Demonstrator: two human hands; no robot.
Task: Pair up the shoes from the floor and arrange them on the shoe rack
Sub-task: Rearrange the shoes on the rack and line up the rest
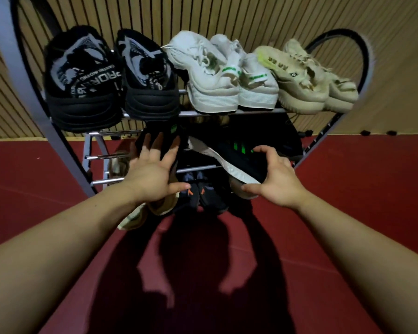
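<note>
1. The right grip [275, 179] was curled round the heel end of the black sneaker [237, 157], thumb under the white sole and fingers over the top. The shoe was tilted and partway onto the middle shelf of the shoe rack [203, 113].
2. The left grip [152, 172] had its fingers straight and spread, flat against the matching black shoe [165, 135]. It was gripping nothing. That shoe sat on the same shelf, just left of the held one.
3. Handling, as a judgement: the sneaker looked light, with a soft upper that would cave in if squeezed. The sole looked firmer, so the heel or the sole edge was the best place to hold it. Not fragile, and the ribbed sole probably was not slippery.
4. Materials: the sneaker had a dark fabric upper, green stripes and a chunky white ribbed sole. The rack had thin round metal rails, so a shoe could tip between the bars.
5. The top shelf held a black knit pair [82, 80], a white pair [210, 75] and a beige pair [299, 78], heels outward.
6. Lower down were dark shoes with orange marks [198, 194] and a beige shoe [135, 213], over a red floor [348, 189].
</note>
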